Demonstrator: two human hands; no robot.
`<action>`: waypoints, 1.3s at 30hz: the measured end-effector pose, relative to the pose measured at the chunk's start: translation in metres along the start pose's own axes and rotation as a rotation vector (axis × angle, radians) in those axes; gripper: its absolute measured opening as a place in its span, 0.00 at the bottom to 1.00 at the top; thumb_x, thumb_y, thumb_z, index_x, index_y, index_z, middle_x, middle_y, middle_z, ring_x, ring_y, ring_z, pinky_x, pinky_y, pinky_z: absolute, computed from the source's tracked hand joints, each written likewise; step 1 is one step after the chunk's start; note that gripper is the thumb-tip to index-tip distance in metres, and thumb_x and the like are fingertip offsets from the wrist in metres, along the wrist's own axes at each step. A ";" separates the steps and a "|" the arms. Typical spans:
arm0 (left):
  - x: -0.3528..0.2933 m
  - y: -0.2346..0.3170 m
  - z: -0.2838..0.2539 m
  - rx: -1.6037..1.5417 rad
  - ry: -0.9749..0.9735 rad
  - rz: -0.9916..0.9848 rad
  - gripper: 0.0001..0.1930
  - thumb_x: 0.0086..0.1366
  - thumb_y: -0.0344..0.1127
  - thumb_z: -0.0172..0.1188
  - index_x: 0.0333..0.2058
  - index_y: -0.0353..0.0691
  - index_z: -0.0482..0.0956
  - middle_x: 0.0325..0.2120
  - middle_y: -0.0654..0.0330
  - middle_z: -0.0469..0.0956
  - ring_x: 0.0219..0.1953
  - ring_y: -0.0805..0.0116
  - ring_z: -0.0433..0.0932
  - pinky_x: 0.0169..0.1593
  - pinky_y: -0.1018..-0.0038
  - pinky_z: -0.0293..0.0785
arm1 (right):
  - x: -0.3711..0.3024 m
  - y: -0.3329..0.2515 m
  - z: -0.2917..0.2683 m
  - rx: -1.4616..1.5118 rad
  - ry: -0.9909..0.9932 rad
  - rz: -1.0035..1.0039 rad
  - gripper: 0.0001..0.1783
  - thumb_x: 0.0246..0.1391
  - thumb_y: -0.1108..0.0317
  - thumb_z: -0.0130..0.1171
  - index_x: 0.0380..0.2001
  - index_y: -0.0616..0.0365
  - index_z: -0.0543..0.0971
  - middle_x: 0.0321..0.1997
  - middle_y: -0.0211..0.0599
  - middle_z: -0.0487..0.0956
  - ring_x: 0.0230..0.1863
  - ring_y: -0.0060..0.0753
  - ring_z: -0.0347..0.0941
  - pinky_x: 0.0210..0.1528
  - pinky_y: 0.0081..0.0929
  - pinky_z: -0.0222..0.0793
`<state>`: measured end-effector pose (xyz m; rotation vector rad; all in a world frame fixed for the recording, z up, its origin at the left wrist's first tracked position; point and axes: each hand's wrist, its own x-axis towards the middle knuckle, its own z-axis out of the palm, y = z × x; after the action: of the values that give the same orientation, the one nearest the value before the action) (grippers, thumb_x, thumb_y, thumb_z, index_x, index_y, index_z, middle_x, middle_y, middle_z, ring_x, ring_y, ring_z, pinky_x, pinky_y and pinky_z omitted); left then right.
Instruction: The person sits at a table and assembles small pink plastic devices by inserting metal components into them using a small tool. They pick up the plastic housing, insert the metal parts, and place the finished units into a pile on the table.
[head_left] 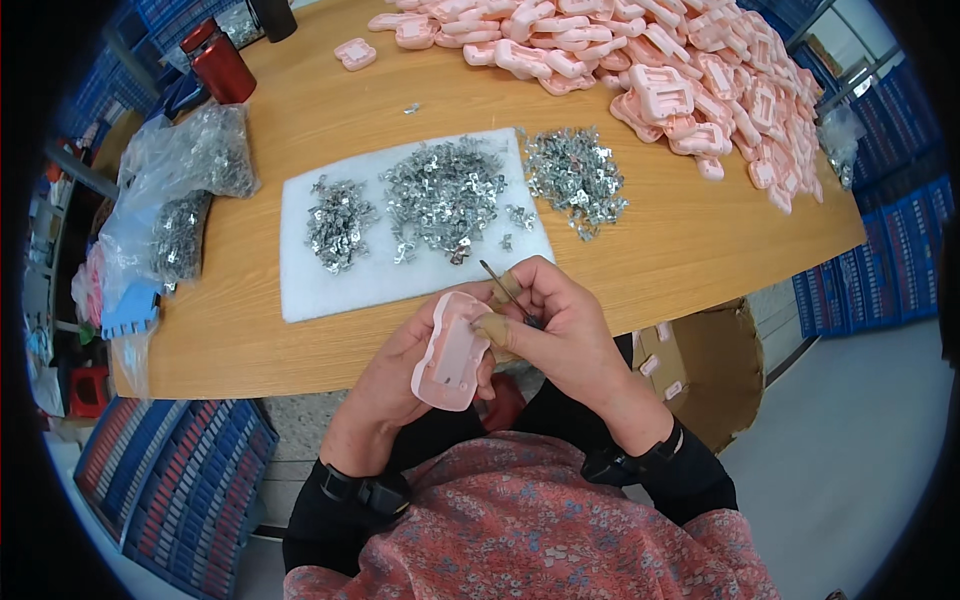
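My left hand is closed round a pale pink plastic shell, its hollow side turned up. In my right hand is a slim dark metal tool, slanting up to the left; its exact kind does not show. The thumb of that hand, in a tan finger cover, presses into the shell's upper right part. Whether a small clip is under it I cannot tell. Just beyond my hands, small silvery metal clips lie heaped on a white foam sheet.
Another heap of metal clips lies right of the foam. Pink shells are piled at the far right. Clear bags of clips, a red flask and a blue piece stand left. Below the table's right edge is a cardboard box.
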<state>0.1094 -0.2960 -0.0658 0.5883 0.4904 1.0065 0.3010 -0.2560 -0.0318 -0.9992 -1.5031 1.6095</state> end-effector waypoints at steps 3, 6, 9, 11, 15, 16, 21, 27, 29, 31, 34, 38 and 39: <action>-0.001 0.001 0.001 -0.023 0.001 -0.005 0.27 0.71 0.41 0.55 0.64 0.37 0.63 0.38 0.51 0.79 0.34 0.62 0.82 0.35 0.66 0.83 | 0.001 0.002 0.001 0.083 -0.007 0.002 0.09 0.59 0.75 0.64 0.39 0.60 0.73 0.29 0.22 0.74 0.30 0.08 0.68 0.34 0.13 0.67; 0.000 0.002 0.002 -0.072 0.001 -0.012 0.28 0.70 0.41 0.56 0.65 0.37 0.62 0.40 0.50 0.79 0.34 0.63 0.82 0.35 0.67 0.83 | 0.003 0.003 -0.001 0.256 -0.032 0.088 0.08 0.62 0.73 0.62 0.40 0.60 0.73 0.30 0.23 0.76 0.31 0.10 0.71 0.34 0.13 0.68; 0.000 0.002 0.003 -0.082 0.020 -0.012 0.30 0.70 0.44 0.56 0.65 0.36 0.60 0.41 0.48 0.79 0.33 0.63 0.81 0.34 0.67 0.82 | 0.003 0.003 -0.006 0.298 -0.079 0.109 0.07 0.64 0.72 0.59 0.41 0.61 0.73 0.31 0.24 0.77 0.32 0.11 0.73 0.36 0.13 0.69; -0.001 0.001 0.003 -0.011 0.059 -0.018 0.35 0.71 0.51 0.53 0.67 0.34 0.56 0.40 0.47 0.78 0.31 0.62 0.80 0.31 0.67 0.82 | 0.003 0.002 -0.005 0.295 -0.080 0.106 0.06 0.65 0.71 0.58 0.41 0.61 0.73 0.32 0.24 0.77 0.32 0.11 0.73 0.36 0.13 0.69; 0.000 0.001 0.000 -0.078 0.014 -0.015 0.33 0.70 0.48 0.55 0.66 0.36 0.58 0.40 0.48 0.78 0.31 0.63 0.80 0.33 0.67 0.82 | 0.001 0.003 -0.002 0.285 -0.048 0.092 0.06 0.65 0.72 0.58 0.41 0.62 0.73 0.33 0.25 0.78 0.33 0.10 0.73 0.37 0.13 0.70; 0.000 0.001 -0.001 -0.129 -0.008 -0.020 0.31 0.70 0.44 0.56 0.66 0.37 0.59 0.41 0.49 0.78 0.32 0.63 0.80 0.34 0.67 0.82 | 0.000 0.003 -0.001 0.263 -0.039 0.081 0.06 0.65 0.72 0.58 0.42 0.62 0.73 0.33 0.25 0.78 0.34 0.10 0.73 0.37 0.13 0.70; 0.000 0.001 -0.001 -0.215 0.013 -0.029 0.29 0.70 0.40 0.57 0.66 0.38 0.61 0.41 0.51 0.79 0.34 0.64 0.80 0.35 0.70 0.80 | -0.002 0.004 0.003 0.211 0.002 -0.012 0.07 0.65 0.73 0.58 0.43 0.64 0.74 0.34 0.25 0.77 0.35 0.11 0.73 0.37 0.14 0.71; 0.000 0.003 0.001 -0.018 0.057 -0.060 0.25 0.74 0.42 0.51 0.65 0.39 0.64 0.38 0.58 0.78 0.31 0.70 0.78 0.35 0.75 0.76 | -0.008 -0.007 0.004 -0.359 0.063 -0.142 0.08 0.54 0.76 0.63 0.38 0.63 0.79 0.32 0.31 0.76 0.31 0.15 0.72 0.33 0.17 0.69; -0.001 0.003 -0.001 0.078 0.040 -0.056 0.23 0.76 0.43 0.48 0.64 0.39 0.65 0.37 0.60 0.77 0.31 0.72 0.77 0.35 0.76 0.75 | -0.007 -0.004 0.004 -0.403 0.086 -0.189 0.09 0.51 0.77 0.63 0.37 0.63 0.79 0.31 0.33 0.76 0.28 0.16 0.72 0.31 0.17 0.68; -0.002 0.001 -0.001 0.054 0.013 -0.043 0.23 0.77 0.44 0.45 0.64 0.38 0.66 0.38 0.59 0.77 0.33 0.73 0.78 0.36 0.75 0.76 | -0.008 -0.002 0.005 -0.406 0.114 -0.218 0.09 0.49 0.77 0.64 0.36 0.63 0.79 0.31 0.34 0.75 0.26 0.18 0.72 0.28 0.18 0.67; -0.001 0.003 0.009 0.004 0.092 -0.081 0.25 0.77 0.47 0.42 0.64 0.37 0.65 0.38 0.59 0.78 0.34 0.72 0.78 0.36 0.75 0.76 | -0.009 0.000 0.008 -0.386 0.154 -0.248 0.09 0.49 0.76 0.63 0.35 0.63 0.79 0.30 0.34 0.75 0.23 0.20 0.73 0.26 0.19 0.68; 0.001 0.010 0.024 -0.119 0.165 -0.163 0.28 0.77 0.51 0.40 0.66 0.38 0.62 0.37 0.58 0.77 0.34 0.71 0.78 0.37 0.74 0.77 | -0.007 -0.002 0.010 -0.486 0.202 -0.276 0.07 0.47 0.77 0.62 0.32 0.63 0.77 0.26 0.33 0.73 0.23 0.23 0.69 0.26 0.21 0.65; 0.000 0.009 0.021 -0.064 0.130 -0.156 0.28 0.77 0.51 0.39 0.67 0.38 0.59 0.37 0.57 0.77 0.34 0.70 0.78 0.36 0.73 0.77 | -0.006 -0.004 0.011 -0.520 0.215 -0.276 0.06 0.46 0.77 0.61 0.30 0.63 0.77 0.24 0.32 0.72 0.24 0.23 0.67 0.27 0.22 0.63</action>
<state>0.1170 -0.2969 -0.0446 0.4224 0.6074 0.9117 0.2939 -0.2657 -0.0270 -1.1348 -1.8538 0.9042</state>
